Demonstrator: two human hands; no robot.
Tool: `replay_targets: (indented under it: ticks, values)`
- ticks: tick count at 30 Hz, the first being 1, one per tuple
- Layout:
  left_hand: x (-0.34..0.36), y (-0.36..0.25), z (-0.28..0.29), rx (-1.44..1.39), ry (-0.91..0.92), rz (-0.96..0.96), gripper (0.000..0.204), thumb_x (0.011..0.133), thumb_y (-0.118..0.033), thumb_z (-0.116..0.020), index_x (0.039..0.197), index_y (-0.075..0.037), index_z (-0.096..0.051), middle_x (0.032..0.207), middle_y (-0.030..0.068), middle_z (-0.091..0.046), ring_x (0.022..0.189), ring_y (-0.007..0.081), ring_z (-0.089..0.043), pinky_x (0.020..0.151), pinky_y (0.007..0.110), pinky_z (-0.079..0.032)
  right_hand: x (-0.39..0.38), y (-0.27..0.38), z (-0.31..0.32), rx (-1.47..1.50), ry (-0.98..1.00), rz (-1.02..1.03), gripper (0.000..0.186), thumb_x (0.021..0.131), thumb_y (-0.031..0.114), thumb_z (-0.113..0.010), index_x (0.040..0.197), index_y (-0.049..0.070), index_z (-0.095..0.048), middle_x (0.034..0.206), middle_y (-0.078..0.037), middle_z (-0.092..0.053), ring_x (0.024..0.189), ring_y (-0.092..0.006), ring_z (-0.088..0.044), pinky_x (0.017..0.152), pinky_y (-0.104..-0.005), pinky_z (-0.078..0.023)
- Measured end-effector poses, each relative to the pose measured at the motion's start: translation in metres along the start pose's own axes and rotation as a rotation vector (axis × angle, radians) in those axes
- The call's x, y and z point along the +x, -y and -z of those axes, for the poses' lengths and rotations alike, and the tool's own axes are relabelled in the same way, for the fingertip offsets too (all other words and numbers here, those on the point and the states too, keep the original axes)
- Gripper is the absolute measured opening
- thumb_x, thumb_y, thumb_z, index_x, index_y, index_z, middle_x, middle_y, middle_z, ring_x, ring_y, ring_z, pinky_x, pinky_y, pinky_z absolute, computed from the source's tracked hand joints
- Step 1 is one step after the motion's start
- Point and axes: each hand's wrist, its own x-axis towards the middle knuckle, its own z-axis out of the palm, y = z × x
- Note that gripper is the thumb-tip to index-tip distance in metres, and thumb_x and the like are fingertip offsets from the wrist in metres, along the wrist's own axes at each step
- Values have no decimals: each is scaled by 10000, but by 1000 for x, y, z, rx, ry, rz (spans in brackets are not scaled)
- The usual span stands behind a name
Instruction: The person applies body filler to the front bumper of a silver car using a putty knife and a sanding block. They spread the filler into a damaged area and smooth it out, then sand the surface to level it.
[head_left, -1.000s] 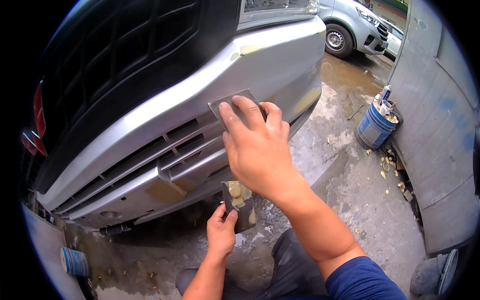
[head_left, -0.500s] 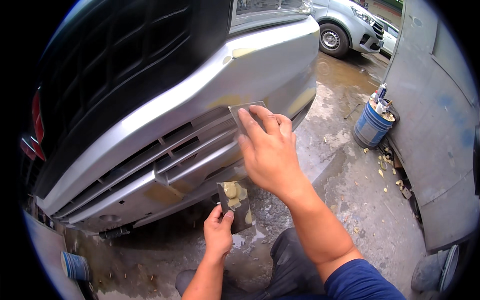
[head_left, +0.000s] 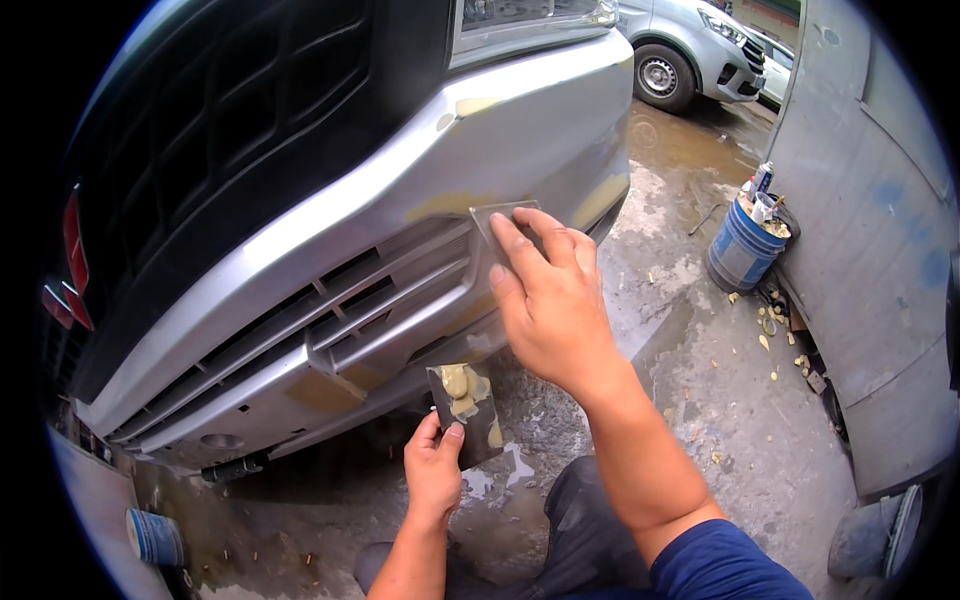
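My right hand [head_left: 550, 295] is closed on a thin, flat, translucent spreader [head_left: 489, 222]. Its fingers press the spreader near the silver car bumper [head_left: 530, 140], at the outer end of the lower grille; exact contact is hard to tell. In my left hand [head_left: 434, 470] is a dark rectangular board [head_left: 481, 425], held by its lower left edge between thumb and fingers. A lump of yellowish filler paste [head_left: 458, 383] lies on the board, with smears below it. Yellowish filler patches [head_left: 455, 205] mark the bumper above the grille and elsewhere.
A blue bucket [head_left: 742, 250] holding cans and scraps stands to the right, beside a grey metal panel [head_left: 860, 240]. Another bucket [head_left: 868, 538] lies at lower right, and a blue can [head_left: 154, 537] at lower left. Behind is a parked silver vehicle [head_left: 690, 50]. The concrete floor is wet.
My right hand and the spreader have shifted slightly to the right along the bumper. My left hand with the board is nearly still; the view has moved a little.
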Motion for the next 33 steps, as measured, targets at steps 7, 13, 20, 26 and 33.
replay_targets:
  ticks: [7,13,20,26,33]
  values:
    - [0,-1,-2,-28,21,-11,264,965,-14,-551,1215,53,-602,1103,46,-663,981,89,-577,915,248,-444,-9,-11,-14,-6,7,8,430,899,182,-624,1319,101,-585,1370,-120,-497,1176,-416,-454,932,-550,-429]
    - [-1,0,1,-16,13,-13,257,967,-6,-547,1212,50,-602,1109,46,-664,977,83,-579,914,242,-442,-4,-11,-13,22,-20,-34,442,897,180,-630,1330,107,-581,1381,-118,-489,1187,-413,-448,945,-550,-424]
    - [-1,-2,1,-22,18,-13,252,967,-7,-548,1207,51,-602,1103,45,-665,976,82,-579,909,242,-443,-13,-13,-13,26,-24,-7,445,893,177,-631,1330,109,-581,1364,-118,-503,1179,-404,-452,933,-542,-428]
    - [0,-2,0,-20,21,-10,246,968,-7,-545,1199,52,-602,1091,42,-665,973,83,-578,905,243,-446,2,6,-14,-54,-46,38,445,881,172,-637,1319,111,-584,1369,-107,-492,1169,-431,-448,903,-554,-434]
    - [1,-4,1,-29,16,-22,247,967,-5,-541,1198,55,-601,1092,46,-663,974,87,-579,906,243,-445,-4,4,-12,-65,-48,88,451,861,166,-652,1305,109,-591,1372,-100,-490,1176,-441,-439,898,-551,-422]
